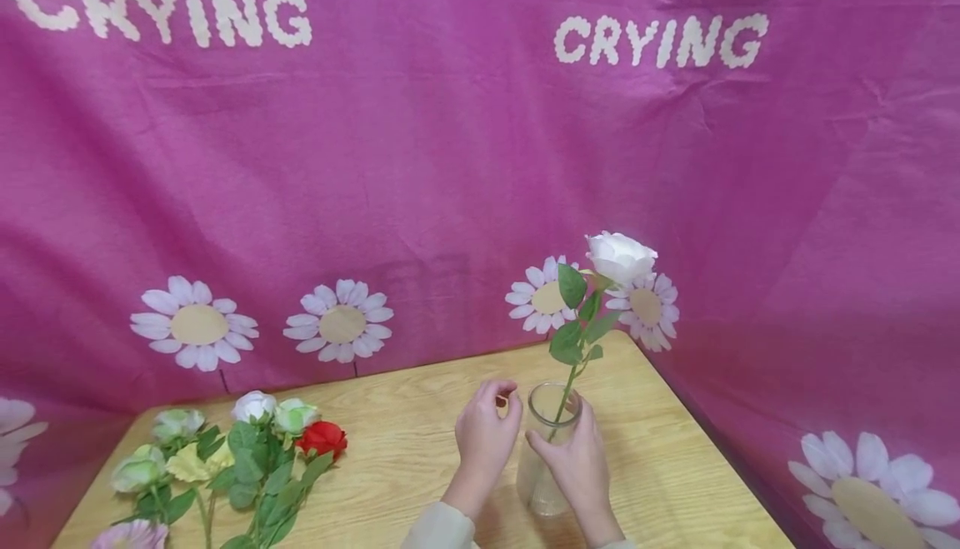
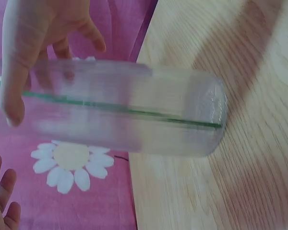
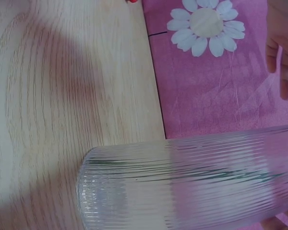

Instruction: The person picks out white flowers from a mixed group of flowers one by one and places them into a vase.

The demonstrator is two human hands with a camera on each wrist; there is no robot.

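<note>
A clear ribbed glass vase (image 1: 542, 486) stands upright on the table, gripped near its rim by my right hand (image 1: 579, 467). In the left wrist view the thumb of that right hand (image 2: 26, 52) lies across the near side of the glass, with fingers behind. One white rose (image 1: 621, 257) leans to the right out of the vase; its green stem (image 2: 153, 113) reaches down to the bottom. Just left of the vase, my left hand (image 1: 486, 432) hovers with loosely bent fingers and nothing in them. The right wrist view shows the ribbed vase (image 3: 197, 182) from close up.
Several artificial flowers lie at the table's left, among them a red rose (image 1: 322, 439), a white rose (image 1: 253, 406) and a pink flower (image 1: 131, 535). The wooden table (image 1: 390, 449) meets a pink cloth (image 1: 420, 157) printed with daisies at the back and right.
</note>
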